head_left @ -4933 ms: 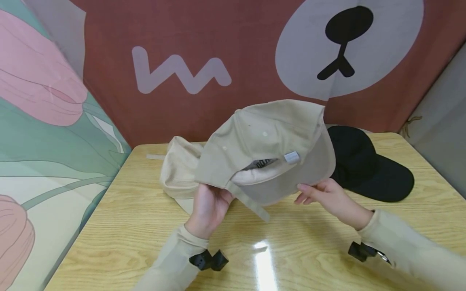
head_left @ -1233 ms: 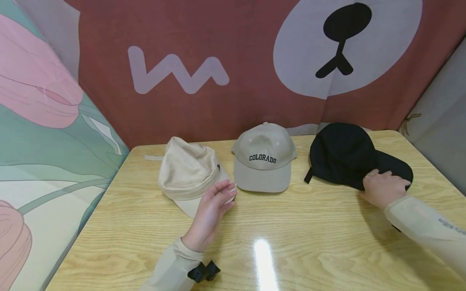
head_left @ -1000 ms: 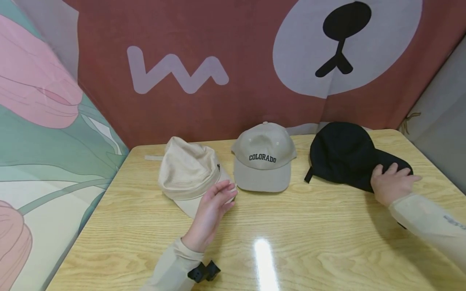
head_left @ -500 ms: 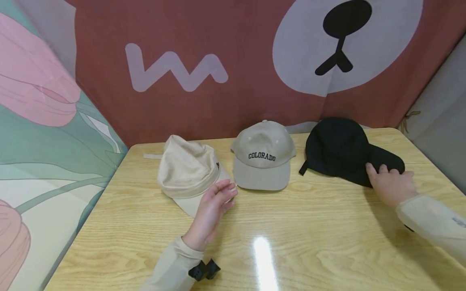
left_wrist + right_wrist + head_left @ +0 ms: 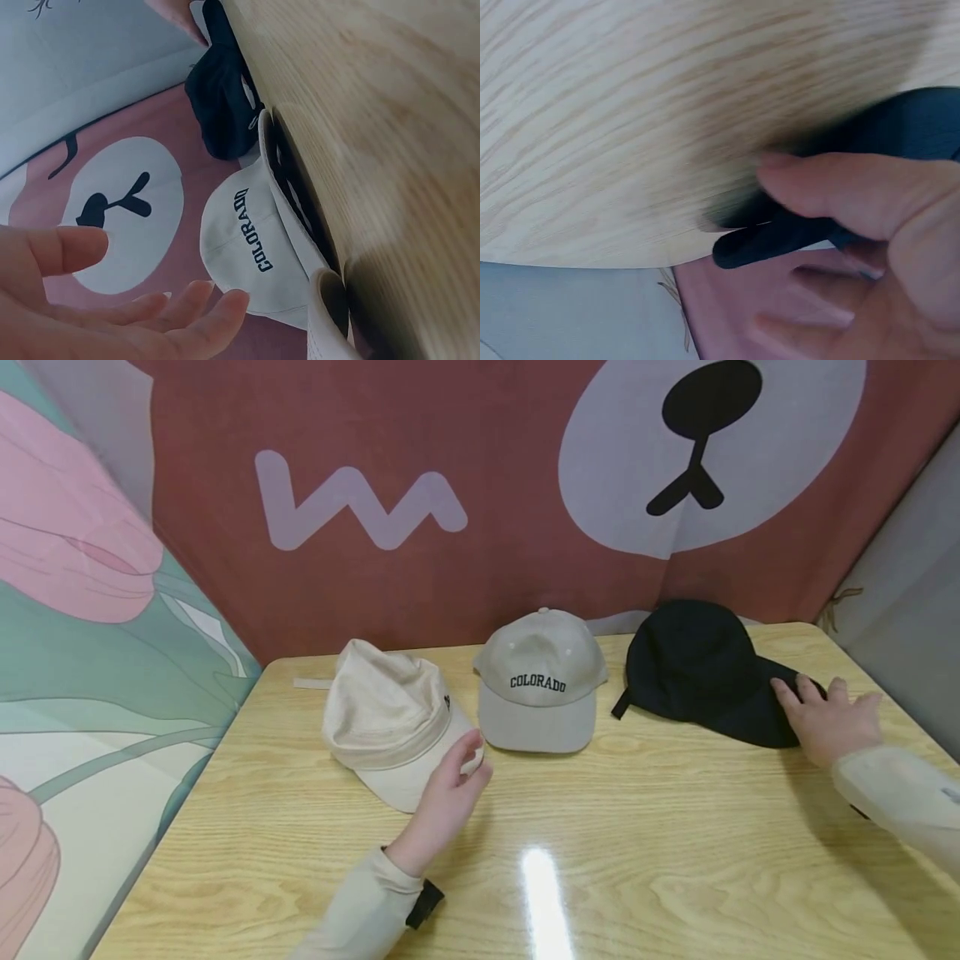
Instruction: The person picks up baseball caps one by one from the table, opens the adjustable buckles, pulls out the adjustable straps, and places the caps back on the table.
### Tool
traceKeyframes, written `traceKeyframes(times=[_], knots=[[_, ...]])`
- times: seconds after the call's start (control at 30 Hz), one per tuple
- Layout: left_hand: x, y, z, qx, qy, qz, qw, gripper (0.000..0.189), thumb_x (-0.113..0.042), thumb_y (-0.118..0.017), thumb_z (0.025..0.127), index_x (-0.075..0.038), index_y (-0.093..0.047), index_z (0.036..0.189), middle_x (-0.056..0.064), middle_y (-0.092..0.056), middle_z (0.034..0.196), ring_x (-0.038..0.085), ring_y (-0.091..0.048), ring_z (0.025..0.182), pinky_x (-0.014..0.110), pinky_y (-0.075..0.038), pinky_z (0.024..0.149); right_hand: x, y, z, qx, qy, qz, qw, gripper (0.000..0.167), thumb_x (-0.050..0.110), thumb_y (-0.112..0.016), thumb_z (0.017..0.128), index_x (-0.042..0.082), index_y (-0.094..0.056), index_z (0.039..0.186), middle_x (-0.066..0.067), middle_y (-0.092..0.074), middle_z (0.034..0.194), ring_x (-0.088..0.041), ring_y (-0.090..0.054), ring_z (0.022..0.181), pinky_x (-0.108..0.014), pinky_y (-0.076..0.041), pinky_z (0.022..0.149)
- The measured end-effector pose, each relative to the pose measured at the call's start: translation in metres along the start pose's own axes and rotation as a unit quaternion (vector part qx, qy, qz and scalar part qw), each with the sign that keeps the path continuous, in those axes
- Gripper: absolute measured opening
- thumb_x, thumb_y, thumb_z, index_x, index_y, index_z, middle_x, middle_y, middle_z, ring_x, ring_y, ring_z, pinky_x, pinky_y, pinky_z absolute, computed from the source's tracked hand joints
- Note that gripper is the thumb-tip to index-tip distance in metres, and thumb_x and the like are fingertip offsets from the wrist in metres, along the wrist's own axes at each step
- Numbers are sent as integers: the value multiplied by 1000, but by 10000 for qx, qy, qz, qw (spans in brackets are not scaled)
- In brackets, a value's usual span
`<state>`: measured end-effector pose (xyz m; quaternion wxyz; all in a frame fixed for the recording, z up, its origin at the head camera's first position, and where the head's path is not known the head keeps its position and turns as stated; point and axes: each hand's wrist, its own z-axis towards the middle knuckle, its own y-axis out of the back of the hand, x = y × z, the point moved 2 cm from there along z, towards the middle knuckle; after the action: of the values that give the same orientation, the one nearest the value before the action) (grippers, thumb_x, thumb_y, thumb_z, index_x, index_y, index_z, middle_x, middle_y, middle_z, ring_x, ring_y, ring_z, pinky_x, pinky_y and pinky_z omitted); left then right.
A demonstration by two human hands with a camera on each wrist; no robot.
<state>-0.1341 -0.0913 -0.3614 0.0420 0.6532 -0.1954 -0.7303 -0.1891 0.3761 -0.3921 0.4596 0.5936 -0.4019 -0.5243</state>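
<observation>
Desk (image 5: pixel 637 835) with a black cap (image 5: pixel 690 664) lying crosswise, brim (image 5: pixel 757 714) pointing right under the splayed, ungripping right hand (image 5: pixel 836 722); left hand (image 5: pixel 444 802), relaxed, holds nothing beside a cream cap (image 5: pixel 382 706).

Cream cap (image 5: pixel 382 706): side mark (image 5: pixel 447 701) too small to read
Cream brim (image 5: pixel 412 772): partly behind left hand (image 5: pixel 447 802)
Black brim (image 5: pixel 761 714): partly behind right hand (image 5: pixel 836 722); blurred in right wrist view
Right sleeve (image 5: pixel 903 797): cut off by head view's edge
</observation>
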Motion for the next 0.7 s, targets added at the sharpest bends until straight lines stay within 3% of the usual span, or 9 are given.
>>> traceKeyframes(times=[0.37,0.53,0.7], knots=[[3,-2,-1,134,23,244,9996,48,-9,-49,100,11,-35,142,27,-36,146,44,-33,134,56,-32,107,2,-3,-3,-148,714,-526,9960,48,-6,-56,89,-9,-43,135,-38,-41,136,-58,-47,113,-73,-40,79],[4,-3,-2,168,44,320,9993,48,-9,-48,100,11,-36,142,27,-36,146,44,-34,133,56,-32,107,5,1,-7,-1002,853,79,9913,57,5,-71,82,-16,-43,127,-43,-46,124,-58,-51,105,-69,-41,77],[5,-3,-4,173,73,353,9992,47,-9,-48,100,10,-37,142,26,-38,146,44,-35,133,56,-32,107,10,10,-12,-1736,694,809,9790,57,-8,-73,74,-23,-41,118,-47,-48,109,-59,-52,94,-64,-45,77]])
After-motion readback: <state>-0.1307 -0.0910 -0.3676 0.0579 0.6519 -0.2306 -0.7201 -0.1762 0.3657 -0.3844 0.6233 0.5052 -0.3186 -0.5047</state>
